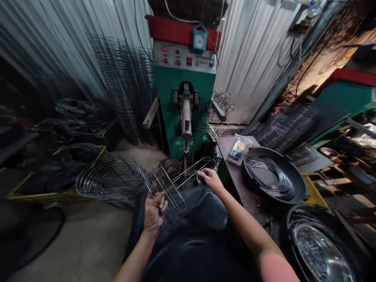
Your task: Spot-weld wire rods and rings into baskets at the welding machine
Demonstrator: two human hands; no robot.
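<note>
on the head camera i had the left hand [153,214] curled shut around the near corner of a welded wire rack [169,188], with something small pinched in its fingers that i could not make out. the right hand [212,181] was clamped on the rack's far rods, so the rack sat tilted between both hands, above the person's dark apron [188,219]. just past it was a steel bowl [172,168], below a green spot-welding machine [183,94]. to the right, a black pan [273,176] held coiled wire [268,180] on a metal bench [226,150]. to the left, a stack of wire rings [111,182] lay beside a yellow crate [44,197].
</note>
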